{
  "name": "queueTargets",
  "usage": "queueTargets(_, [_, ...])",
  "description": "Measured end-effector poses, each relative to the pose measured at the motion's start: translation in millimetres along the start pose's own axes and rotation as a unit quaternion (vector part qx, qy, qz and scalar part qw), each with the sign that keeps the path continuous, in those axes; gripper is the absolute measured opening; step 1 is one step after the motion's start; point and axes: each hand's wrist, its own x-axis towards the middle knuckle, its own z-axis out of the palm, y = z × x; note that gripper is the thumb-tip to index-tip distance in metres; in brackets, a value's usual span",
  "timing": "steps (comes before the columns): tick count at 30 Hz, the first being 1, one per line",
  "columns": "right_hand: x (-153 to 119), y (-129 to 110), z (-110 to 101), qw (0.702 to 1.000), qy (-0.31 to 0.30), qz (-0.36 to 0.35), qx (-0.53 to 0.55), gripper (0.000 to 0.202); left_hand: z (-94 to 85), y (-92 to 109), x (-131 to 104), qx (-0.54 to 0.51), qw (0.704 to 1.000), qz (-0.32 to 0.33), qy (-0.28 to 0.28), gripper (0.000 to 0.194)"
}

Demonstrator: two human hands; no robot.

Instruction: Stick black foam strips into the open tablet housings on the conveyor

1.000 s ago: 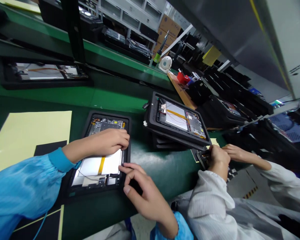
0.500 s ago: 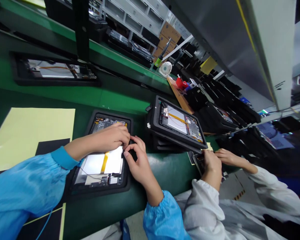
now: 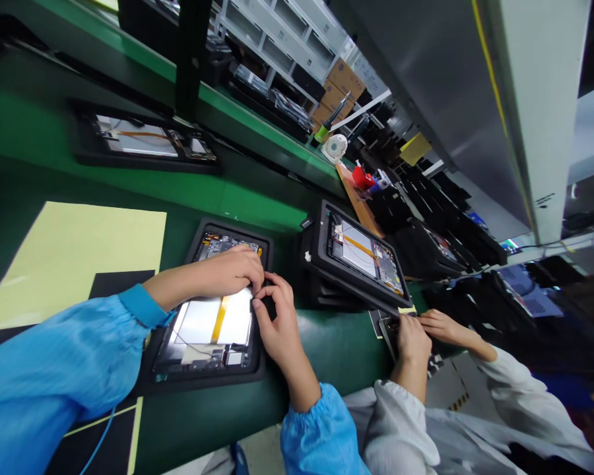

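An opened tablet [image 3: 237, 310] lies in a black foam tray [image 3: 228, 380] in front of me, its silver battery, orange tape strip, thin wires and circuit boards showing. My left hand [image 3: 232, 272] reaches across it, fingers curled down at the tablet's right edge. Against that same edge is my right hand [image 3: 280, 320], thumb and forefinger brought together in a pinch. The fingertips of both hands nearly meet there. Whatever they grip is too small or hidden to make out.
Right of my tray stands a stack of foam trays [image 3: 321, 231] with another opened tablet on top. One more tray [image 3: 143, 161] lies at the back left. Yellow sheets [image 3: 99, 237] cover the left side. A co-worker's hands [image 3: 416, 336] handle a device at the right.
The whole view has shifted, so the bench things sit a little further right. Both hands stay at the tablet's right edge, with fingers only slightly moved.
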Motion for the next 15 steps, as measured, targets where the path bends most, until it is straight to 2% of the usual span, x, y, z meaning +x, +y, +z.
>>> queueTargets(5, [1, -2, 1, 1.0, 0.005, 0.016, 0.004, 0.003, 1.6, -2, 1, 0.007, 1.0, -0.004, 0.006, 0.032])
queueTargets(9, [1, -1, 8, 0.999, 0.031, 0.026, 0.018, 0.005, 0.6, 5, 1, 0.03, 0.999, -0.042, 0.0, 0.031])
queueTargets(12, [5, 1, 16, 0.997, 0.062, 0.028, 0.023, 0.009, 0.1, 13, -1, 0.043, 0.997, -0.071, 0.007, 0.019])
queueTargets(15, [7, 1, 19, 0.995, 0.09, 0.027, 0.037, 0.007, 1.0, 17, -4, 0.05, 0.996, -0.073, 0.015, 0.01])
